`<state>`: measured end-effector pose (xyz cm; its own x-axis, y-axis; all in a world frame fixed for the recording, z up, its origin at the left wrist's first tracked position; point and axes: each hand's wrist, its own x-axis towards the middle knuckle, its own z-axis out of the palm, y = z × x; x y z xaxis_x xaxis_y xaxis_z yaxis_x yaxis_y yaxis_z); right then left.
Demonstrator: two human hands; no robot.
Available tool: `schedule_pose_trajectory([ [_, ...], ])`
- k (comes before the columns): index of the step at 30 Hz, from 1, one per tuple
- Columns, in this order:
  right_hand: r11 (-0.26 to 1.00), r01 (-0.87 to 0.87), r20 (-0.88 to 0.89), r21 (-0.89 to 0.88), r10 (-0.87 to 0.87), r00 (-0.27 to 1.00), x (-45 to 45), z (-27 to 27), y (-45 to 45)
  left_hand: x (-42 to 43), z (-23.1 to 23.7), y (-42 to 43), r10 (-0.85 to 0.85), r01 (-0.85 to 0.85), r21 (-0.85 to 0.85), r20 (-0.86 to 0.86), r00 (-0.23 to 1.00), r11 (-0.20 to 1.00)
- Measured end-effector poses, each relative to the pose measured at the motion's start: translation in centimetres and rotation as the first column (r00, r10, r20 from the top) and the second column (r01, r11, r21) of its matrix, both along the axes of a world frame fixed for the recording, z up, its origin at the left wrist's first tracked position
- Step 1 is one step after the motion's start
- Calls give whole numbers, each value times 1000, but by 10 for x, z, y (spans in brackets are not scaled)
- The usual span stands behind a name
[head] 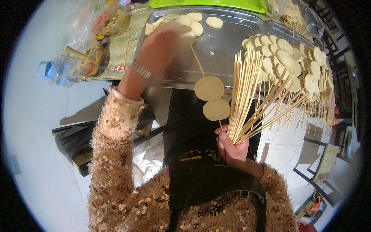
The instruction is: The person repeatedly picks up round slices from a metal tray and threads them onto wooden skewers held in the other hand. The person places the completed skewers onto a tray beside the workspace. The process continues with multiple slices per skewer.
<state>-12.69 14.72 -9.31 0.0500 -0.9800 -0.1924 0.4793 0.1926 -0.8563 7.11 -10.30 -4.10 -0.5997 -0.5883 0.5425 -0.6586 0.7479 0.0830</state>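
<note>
My right hand [233, 148] grips a thick bunch of bare bamboo skewers [245, 95] that fan out upward. Between its thumb and fingers is also one skewer [197, 61] slanting up and left. Two pale round slices [209, 88], perhaps potato or tofu, are threaded on that skewer, one above the other. My left hand [166, 43], blurred and wearing a metal watch band [140, 69], is over loose slices at the tray's upper left. A slice [187, 38] shows by the skewer's tip; whether it is held or threaded is unclear. The left fingertips are indistinct.
A metal tray [220, 58] holds more loose slices [214, 22]. Many loaded skewers [285, 58] are piled at the right, their sticks hanging past the edge. A green tray [208, 3] lies beyond. Plastic bags of food [95, 59] and a blue container [55, 71] stand left.
</note>
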Motion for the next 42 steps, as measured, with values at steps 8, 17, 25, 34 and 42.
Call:
schedule_pose_trajectory([
  [8,999,-52,-44,7,52,998,-6,-1,1,-16,5,-5,34,-28,-43,142,989,999],
  [17,992,-125,-43,31,126,991,-7,1,-1,10,-18,-14,-10,9,-25,-50,999,1000],
  [25,992,-122,-51,34,124,991,-7,-1,-2,8,23,39,518,523,755,-654,551,396],
  [34,996,-92,-112,-9,90,990,-1,-1,-6,4,35,65,470,593,649,-758,452,476],
  [42,996,-88,-107,-29,84,991,-2,-2,-5,2,45,70,411,586,644,-765,497,491],
])
